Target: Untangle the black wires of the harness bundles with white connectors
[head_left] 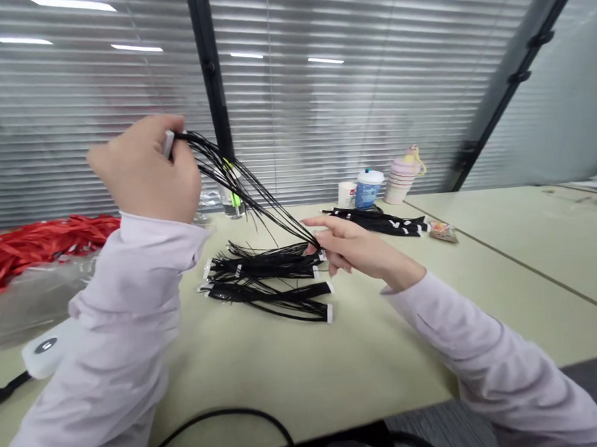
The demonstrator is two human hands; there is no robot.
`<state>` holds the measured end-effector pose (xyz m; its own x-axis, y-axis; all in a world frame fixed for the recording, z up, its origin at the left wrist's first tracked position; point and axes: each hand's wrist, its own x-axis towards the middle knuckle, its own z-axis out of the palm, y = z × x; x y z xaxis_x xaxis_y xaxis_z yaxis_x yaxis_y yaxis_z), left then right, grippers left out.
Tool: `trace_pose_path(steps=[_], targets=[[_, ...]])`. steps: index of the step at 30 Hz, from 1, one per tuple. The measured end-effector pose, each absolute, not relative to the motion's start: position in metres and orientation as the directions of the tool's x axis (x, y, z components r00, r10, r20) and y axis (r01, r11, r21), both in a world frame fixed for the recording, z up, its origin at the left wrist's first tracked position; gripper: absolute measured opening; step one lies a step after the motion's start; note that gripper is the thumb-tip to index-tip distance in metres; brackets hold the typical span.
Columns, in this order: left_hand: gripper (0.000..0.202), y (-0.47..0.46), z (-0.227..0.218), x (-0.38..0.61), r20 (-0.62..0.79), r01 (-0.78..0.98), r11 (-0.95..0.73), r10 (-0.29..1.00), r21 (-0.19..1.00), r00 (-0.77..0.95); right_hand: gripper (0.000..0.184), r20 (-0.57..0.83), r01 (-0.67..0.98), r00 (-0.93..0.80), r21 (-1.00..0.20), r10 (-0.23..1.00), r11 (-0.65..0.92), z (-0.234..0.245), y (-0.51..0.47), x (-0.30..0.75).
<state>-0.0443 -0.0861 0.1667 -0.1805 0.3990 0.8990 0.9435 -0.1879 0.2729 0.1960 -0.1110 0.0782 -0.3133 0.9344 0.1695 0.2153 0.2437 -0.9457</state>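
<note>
A black wire harness stretches slantwise between my two hands. My left hand, raised high, is closed on its upper end, where a white connector shows between the fingers. At the lower end, my right hand pinches the wires between thumb and fingers, with the index finger stretched out. Its grip sits just above the table's heap of black wire harnesses. Two more strands with white end connectors lie in front of that heap.
Red ribbon-like bundles lie at the left on clear plastic. Another pile of black harnesses rests behind my right hand, beside a small packet. A paper cup, a blue cup and a pink tumbler stand at the back.
</note>
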Motion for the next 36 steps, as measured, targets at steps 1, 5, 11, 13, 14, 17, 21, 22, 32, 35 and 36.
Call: trace_pose_path(steps=[1,5,11,13,14,17,21,22,32,35,36], targets=[[0.033,-0.08,0.164,-0.048,0.892,0.94,-0.18,0.408,0.289,-0.196,0.043,0.158,0.191,-0.324,-0.955,0.933,0.228,0.077,-0.113,0.198],[0.032,-0.053,0.146,-0.065,0.891,0.926,-0.213,0.406,0.311,-0.205,0.053,0.243,0.118,-0.307,-0.95,0.92,0.291,0.077,-0.126,0.211],[0.036,-0.013,0.118,-0.073,0.899,0.911,-0.292,0.409,0.292,-0.157,0.049,0.694,0.176,-0.018,-0.706,0.72,0.686,0.078,-0.158,0.208],[0.037,-0.005,0.11,-0.068,0.894,0.916,-0.276,0.42,0.292,-0.158,0.053,0.694,0.083,0.029,-0.719,0.719,0.69,0.076,-0.16,0.203],[0.037,-0.004,0.105,-0.065,0.895,0.927,-0.261,0.423,0.27,-0.142,0.055,0.684,0.086,0.01,-0.727,0.729,0.681,0.074,-0.158,0.2],[0.038,-0.008,0.091,-0.048,0.872,0.96,-0.245,0.49,0.135,0.002,0.049,0.683,0.315,-0.156,-0.651,0.714,0.691,0.06,-0.142,0.192],[0.037,-0.024,0.084,-0.026,0.84,0.953,-0.296,0.532,0.061,0.112,0.043,0.736,0.552,-0.092,-0.523,0.67,0.65,0.041,-0.117,0.189],[0.037,-0.028,0.085,-0.022,0.84,0.951,-0.304,0.528,0.054,0.121,0.042,0.727,0.567,-0.085,-0.527,0.681,0.633,0.038,-0.112,0.19],[0.036,-0.054,0.093,-0.01,0.797,0.924,-0.381,0.567,0.031,0.207,0.024,0.507,0.56,-0.179,-0.652,0.843,0.511,0.016,-0.064,0.214],[0.036,-0.052,0.101,-0.017,0.799,0.94,-0.332,0.585,0.08,0.139,0.044,0.444,0.505,-0.24,-0.702,0.863,0.502,0.028,-0.068,0.23],[0.035,-0.05,0.103,-0.021,0.803,0.941,-0.319,0.587,0.112,0.103,0.044,0.395,0.489,-0.311,-0.714,0.865,0.502,0.034,-0.072,0.237]])
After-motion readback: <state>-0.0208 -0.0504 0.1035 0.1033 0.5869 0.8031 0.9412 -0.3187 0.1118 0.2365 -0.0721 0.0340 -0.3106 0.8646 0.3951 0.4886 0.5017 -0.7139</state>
